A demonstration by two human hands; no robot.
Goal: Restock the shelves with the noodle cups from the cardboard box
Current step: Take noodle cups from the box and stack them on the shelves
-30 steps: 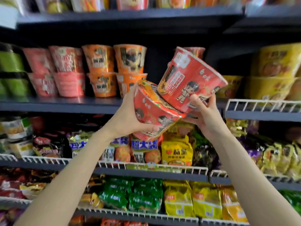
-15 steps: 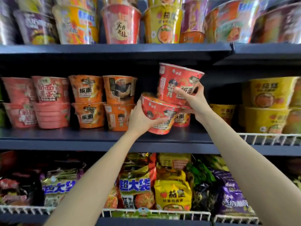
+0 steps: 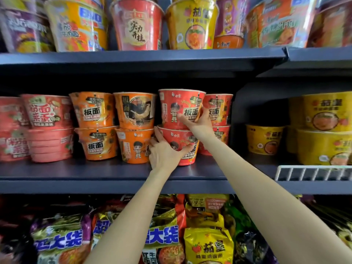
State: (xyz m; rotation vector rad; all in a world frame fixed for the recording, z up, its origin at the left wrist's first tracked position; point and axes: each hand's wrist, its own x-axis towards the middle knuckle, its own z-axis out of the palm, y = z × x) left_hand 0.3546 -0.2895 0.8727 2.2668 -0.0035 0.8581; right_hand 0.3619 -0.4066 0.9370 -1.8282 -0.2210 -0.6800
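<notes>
Orange noodle cups [image 3: 95, 126], stacked two high, sit at my left on the middle shelf [image 3: 76, 171]. My left hand [image 3: 164, 153] grips the lower red cup [image 3: 180, 147], which stands on the shelf. My right hand [image 3: 197, 121] clasps the upper red cup [image 3: 181, 108], stacked upright on the lower. Just behind to the right, two more red cups [image 3: 218, 109].

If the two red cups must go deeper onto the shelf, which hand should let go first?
Probably the right hand. It holds the top cup, which already sits upright on the bottom cup. The left hand grips the bottom cup, which bears the stack, so it can push both back.
</notes>
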